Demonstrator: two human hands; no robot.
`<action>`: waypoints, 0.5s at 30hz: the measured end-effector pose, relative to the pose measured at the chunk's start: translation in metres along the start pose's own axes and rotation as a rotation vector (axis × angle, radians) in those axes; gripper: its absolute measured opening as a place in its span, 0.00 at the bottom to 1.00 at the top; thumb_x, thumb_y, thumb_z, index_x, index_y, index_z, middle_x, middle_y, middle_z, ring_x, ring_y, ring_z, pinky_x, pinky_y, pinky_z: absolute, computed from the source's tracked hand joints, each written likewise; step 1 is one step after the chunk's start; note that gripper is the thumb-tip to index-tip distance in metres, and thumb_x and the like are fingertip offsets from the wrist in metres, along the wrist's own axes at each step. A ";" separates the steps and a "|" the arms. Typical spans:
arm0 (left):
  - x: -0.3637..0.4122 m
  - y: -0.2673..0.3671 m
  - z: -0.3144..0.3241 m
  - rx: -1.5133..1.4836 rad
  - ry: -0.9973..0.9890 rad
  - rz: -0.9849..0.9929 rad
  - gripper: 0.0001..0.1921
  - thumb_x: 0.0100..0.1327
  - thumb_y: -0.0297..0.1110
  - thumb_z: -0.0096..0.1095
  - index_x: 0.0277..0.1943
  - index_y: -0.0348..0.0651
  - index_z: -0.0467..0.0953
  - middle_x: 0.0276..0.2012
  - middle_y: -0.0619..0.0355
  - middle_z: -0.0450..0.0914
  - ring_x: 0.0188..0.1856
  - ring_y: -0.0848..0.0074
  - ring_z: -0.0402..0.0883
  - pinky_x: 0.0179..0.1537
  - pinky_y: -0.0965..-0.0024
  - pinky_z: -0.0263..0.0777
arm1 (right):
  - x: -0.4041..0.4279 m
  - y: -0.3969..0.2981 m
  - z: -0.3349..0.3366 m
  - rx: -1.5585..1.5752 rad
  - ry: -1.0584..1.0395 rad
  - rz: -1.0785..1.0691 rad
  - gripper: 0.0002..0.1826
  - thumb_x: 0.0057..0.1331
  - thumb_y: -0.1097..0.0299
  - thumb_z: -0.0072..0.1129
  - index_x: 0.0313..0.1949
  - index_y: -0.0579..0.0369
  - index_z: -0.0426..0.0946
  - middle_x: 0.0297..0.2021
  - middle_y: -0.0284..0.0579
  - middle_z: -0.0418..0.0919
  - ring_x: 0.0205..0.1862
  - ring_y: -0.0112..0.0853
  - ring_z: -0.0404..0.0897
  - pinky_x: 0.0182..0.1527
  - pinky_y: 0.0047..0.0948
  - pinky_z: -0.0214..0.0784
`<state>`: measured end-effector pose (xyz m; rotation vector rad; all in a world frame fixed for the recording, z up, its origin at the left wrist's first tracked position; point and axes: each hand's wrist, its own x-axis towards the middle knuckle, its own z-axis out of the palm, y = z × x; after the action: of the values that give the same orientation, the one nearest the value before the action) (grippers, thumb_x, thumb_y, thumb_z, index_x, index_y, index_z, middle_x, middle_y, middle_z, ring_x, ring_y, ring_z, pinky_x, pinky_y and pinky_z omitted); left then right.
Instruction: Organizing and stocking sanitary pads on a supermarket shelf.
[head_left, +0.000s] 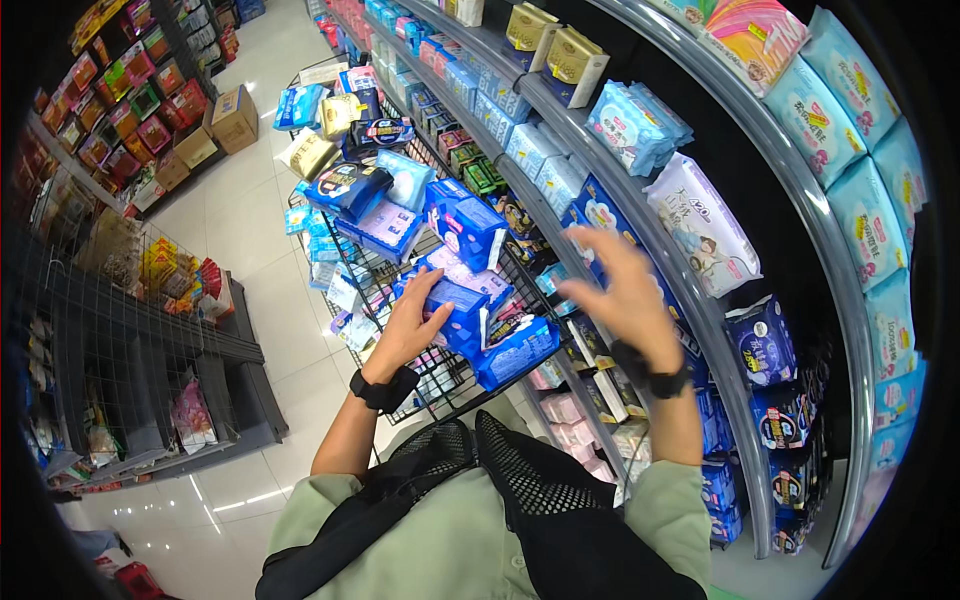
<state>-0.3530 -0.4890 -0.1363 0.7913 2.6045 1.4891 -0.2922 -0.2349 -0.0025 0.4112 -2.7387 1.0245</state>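
Observation:
A black wire rack (442, 409) in front of me bears a heap of wrapped sanitary pad packs. My left hand (412, 319) rests on a blue pack (455, 304) at its near end, fingers spread over it. Against that pack lies another blue pack (519, 352), and behind them stands a dark blue pack (465, 223). My right hand (619, 289), blurred, is raised in front of the shelves at the right with its fingers apart, and nothing shows in it. Near it, blue packs (600, 217) stand on a shelf, partly hidden by the hand.
Curved shelf edges (720, 330) run along my right side, with a white pack (703, 225) and light blue packs (862, 232) behind them. At the left stand a dark shelf unit with wire mesh (240, 337) and a cardboard box (234, 120) on the tiled floor.

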 end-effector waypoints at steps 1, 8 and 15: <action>-0.003 0.002 -0.002 -0.039 0.037 0.018 0.24 0.63 0.34 0.58 0.61 0.37 0.67 0.62 0.43 0.68 0.69 0.55 0.59 0.66 0.60 0.55 | -0.002 0.010 0.029 -0.001 -0.046 -0.030 0.34 0.50 0.64 0.70 0.56 0.58 0.67 0.51 0.53 0.72 0.54 0.47 0.72 0.57 0.38 0.64; -0.027 -0.006 -0.009 -0.050 0.176 -0.046 0.26 0.60 0.24 0.57 0.62 0.38 0.65 0.63 0.47 0.66 0.68 0.60 0.60 0.67 0.62 0.54 | 0.003 0.011 0.126 -0.046 -0.175 0.033 0.45 0.47 0.64 0.72 0.62 0.60 0.57 0.52 0.60 0.69 0.55 0.53 0.70 0.57 0.42 0.64; -0.045 -0.013 -0.006 -0.376 0.173 -0.247 0.39 0.59 0.24 0.60 0.70 0.41 0.47 0.67 0.46 0.56 0.67 0.63 0.60 0.66 0.62 0.56 | 0.004 0.010 0.100 0.213 -0.143 0.141 0.38 0.48 0.67 0.68 0.57 0.58 0.61 0.50 0.60 0.72 0.54 0.51 0.73 0.55 0.40 0.65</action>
<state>-0.3211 -0.5191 -0.1529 0.3050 2.3056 1.9503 -0.3068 -0.2950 -0.0821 0.3380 -2.8275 1.3814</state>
